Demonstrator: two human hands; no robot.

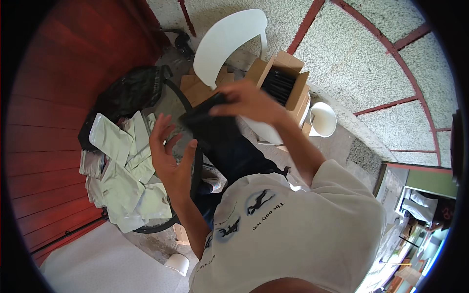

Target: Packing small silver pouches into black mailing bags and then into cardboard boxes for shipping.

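Note:
My right hand point(253, 102) grips a flat black packet point(201, 111), blurred by motion, above my dark-trousered leg. Fingers spread and holding nothing, my left hand point(172, 157) is raised just left of the packet. Beyond it, a heap of pale foil pouches point(122, 183) lies on a round black-rimmed table point(199, 168). Near my right hand, an open cardboard box point(296, 91) holds a row of black flat items point(277, 86) that resemble the packet.
A white plastic chair point(227, 40) stands by the speckled wall, with a white bucket point(322, 121) right of the box. A black plastic bag point(128, 91) lies behind the pouches, against the red boarded wall point(55, 128). A person point(443, 216) is at far right.

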